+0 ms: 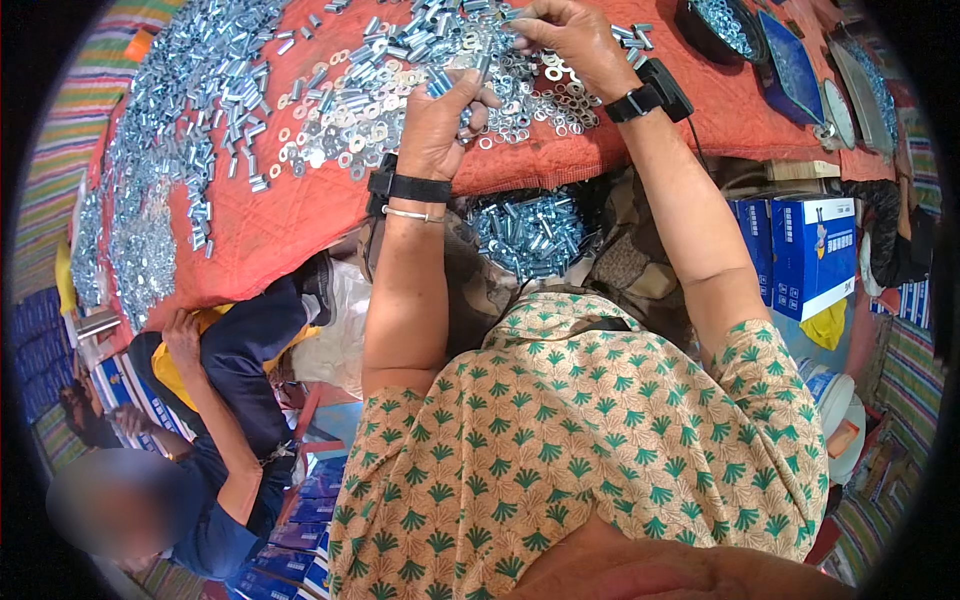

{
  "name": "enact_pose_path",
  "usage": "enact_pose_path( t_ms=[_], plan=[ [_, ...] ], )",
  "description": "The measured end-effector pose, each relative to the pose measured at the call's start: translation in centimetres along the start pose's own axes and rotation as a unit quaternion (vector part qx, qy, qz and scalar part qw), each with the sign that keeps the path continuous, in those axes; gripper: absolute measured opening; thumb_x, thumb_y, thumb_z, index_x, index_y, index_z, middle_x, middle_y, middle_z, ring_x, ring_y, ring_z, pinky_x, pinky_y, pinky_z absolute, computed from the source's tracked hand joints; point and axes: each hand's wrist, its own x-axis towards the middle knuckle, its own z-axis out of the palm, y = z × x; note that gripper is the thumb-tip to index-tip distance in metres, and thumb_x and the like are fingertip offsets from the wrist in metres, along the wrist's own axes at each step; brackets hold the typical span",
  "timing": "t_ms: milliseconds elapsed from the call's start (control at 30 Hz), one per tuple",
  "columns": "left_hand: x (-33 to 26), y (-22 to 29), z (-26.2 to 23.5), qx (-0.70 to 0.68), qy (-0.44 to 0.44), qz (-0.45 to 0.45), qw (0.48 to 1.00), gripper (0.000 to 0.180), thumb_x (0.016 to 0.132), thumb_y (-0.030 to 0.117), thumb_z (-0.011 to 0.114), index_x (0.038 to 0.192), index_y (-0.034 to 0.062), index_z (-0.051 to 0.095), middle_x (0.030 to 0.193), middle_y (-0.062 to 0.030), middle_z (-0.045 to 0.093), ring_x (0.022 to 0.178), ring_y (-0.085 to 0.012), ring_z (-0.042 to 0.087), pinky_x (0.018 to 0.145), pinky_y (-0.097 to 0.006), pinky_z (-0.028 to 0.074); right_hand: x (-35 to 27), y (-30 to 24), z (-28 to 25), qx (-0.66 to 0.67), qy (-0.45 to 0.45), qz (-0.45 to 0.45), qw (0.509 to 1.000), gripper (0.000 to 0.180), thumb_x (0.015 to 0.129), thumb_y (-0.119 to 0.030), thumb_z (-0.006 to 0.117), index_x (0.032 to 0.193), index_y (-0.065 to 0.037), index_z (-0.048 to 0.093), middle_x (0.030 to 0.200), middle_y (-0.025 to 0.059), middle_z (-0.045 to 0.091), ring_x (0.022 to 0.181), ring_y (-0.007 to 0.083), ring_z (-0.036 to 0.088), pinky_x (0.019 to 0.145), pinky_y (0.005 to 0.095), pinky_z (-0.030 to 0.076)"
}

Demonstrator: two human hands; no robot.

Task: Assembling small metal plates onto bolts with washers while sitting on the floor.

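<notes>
My left hand (436, 128) is closed around a few shiny metal sleeves (438, 86), whose ends stick out by the thumb and fingers. To its right and farther off, my right hand (580, 45) has its thumb and fingers pinched together over the far part of the pile; what sits between the fingertips is too small to make out. Beneath and between both hands lie flat washers (375, 125), spring washers (575, 105) and loose metal sleeves (410, 40) on a red cloth (330, 215).
A container of metal sleeves (530, 235) rests at my lap. Heaps of metal parts (215, 90) cover the cloth's left side. At the far right stand a black bowl (720, 30) and a blue tray (790, 70). Blue-and-white boxes (810, 250) are right; another person (230, 470) sits left.
</notes>
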Motion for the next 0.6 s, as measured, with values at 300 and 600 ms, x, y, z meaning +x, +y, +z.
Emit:
enact_pose_path(
  t_ms=[300, 600],
  plan=[
    [0.7, -0.8, 0.3, -0.121, -0.031, -0.013, 0.992, 0.011, 0.091, 0.014, 0.062, 0.090, 0.0038, 0.058, 0.071, -0.0109, 0.064, 0.049, -0.0091, 0.049, 0.042, -0.020, 0.034, -0.9, -1.9, 2.2, -0.269, -0.015, -0.294, 0.917, 0.013, 0.085, -0.015, 0.066, 0.093, -0.004, 0.066, 0.079, 0.0067, 0.065, 0.075, 0.0193, 0.065, 0.066, 0.0294, 0.051],
    [0.7, -0.2, -0.4, -0.083, 0.073, 0.090, 0.990, 0.011, 0.089, 0.012, 0.065, 0.092, 0.0039, 0.058, 0.072, -0.0135, 0.064, 0.050, -0.0115, 0.050, 0.044, -0.022, 0.035, 0.5, 2.0, 0.1, -0.459, -0.023, -0.256, 0.851, 0.015, 0.080, -0.018, 0.068, 0.090, -0.007, 0.068, 0.085, 0.0093, 0.066, 0.080, 0.0288, 0.064, 0.070, 0.0390, 0.051]
  ],
)
